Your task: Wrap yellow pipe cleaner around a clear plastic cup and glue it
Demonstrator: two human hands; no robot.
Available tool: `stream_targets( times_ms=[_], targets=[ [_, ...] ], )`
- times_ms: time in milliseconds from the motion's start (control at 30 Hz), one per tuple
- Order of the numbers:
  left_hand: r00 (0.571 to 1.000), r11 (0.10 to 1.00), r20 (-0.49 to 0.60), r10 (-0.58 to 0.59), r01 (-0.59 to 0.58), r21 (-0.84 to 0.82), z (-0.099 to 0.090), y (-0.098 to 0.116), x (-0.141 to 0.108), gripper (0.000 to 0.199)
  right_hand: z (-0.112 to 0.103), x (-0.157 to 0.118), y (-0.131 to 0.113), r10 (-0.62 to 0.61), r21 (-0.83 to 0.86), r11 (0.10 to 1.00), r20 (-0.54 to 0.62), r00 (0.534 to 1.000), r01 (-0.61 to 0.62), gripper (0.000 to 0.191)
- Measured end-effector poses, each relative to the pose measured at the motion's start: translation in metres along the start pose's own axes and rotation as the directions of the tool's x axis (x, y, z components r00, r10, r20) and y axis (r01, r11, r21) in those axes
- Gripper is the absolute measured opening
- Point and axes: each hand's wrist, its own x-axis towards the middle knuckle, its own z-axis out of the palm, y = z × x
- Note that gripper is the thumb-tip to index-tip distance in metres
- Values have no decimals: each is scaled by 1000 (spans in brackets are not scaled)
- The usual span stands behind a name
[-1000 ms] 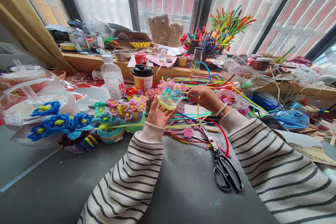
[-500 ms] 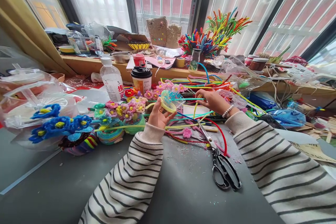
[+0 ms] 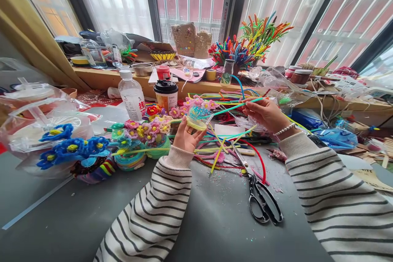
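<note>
My left hand (image 3: 188,136) is closed around a small clear plastic cup (image 3: 198,115) with blue print and pale yellow pipe cleaner at its near end. My right hand (image 3: 263,115) pinches a turquoise pipe cleaner (image 3: 235,107), which slants from the cup up past my fingertips. How its far end meets the cup is hard to make out. Yellow pipe cleaner pieces (image 3: 217,156) lie crossed below, between the hands. Black-handled scissors (image 3: 260,200) rest on the grey table, blades pointing away, touching a red pipe cleaner (image 3: 260,157).
Left of my hands stand pipe-cleaner flowers, blue ones (image 3: 71,147) foremost, beside a water bottle (image 3: 132,95) and a lidded paper cup (image 3: 166,95). Loose pipe cleaners (image 3: 211,94) lie behind. The windowsill (image 3: 123,78) holds bundled pipe cleaners (image 3: 233,51) and jars.
My right hand has moved right, drawing the turquoise pipe cleaner up into a slant. A yellow pipe cleaner it held has dropped onto the table. The cup in my left hand has tilted.
</note>
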Motion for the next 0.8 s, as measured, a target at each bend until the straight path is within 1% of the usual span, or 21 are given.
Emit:
stream_targets(
  times_ms=[67,133,233,333,400,500,567,600,667,700,733,800],
  targets=[
    [999,1000,39,9,-9,-17,0,0,0,43,3,6,-5,-25,93,995,-93,995,34,25],
    [997,999,76,27,-25,-33,-1,-1,0,40,2,12,-15,-55,171,981,-194,979,89,20],
    [993,997,94,69,-65,-40,-1,-3,-1,33,-9,18,-33,-91,249,952,-322,942,177,13],
    [990,995,95,100,-97,-31,1,-5,-2,28,-21,20,-53,-95,308,919,-432,897,246,6],
    [986,992,115,123,-119,-38,2,-7,-2,26,-27,18,-66,-95,330,902,-476,874,278,8],
    [974,987,163,157,-151,-48,2,-8,-3,26,-25,11,-82,-79,361,895,-449,890,262,8],
    [978,992,166,129,-126,-28,2,-9,-4,27,-13,3,-87,-57,375,902,-393,918,216,8],
    [981,995,162,103,-103,-12,2,-10,-4,28,-5,-2,-87,-43,374,910,-341,939,178,4],
    [986,998,161,54,-58,23,2,-12,-6,30,16,-13,-83,-29,355,927,-246,969,117,6],
    [985,998,169,40,-47,40,3,-13,-7,31,28,-19,-78,-10,336,940,-169,985,67,9],
    [983,997,181,30,-41,58,4,-15,-8,32,39,-23,-72,10,313,949,-95,995,20,13],
    [978,995,206,14,-34,92,5,-17,-10,34,59,-30,-58,28,270,963,-8,1000,-25,16]
  ],
)
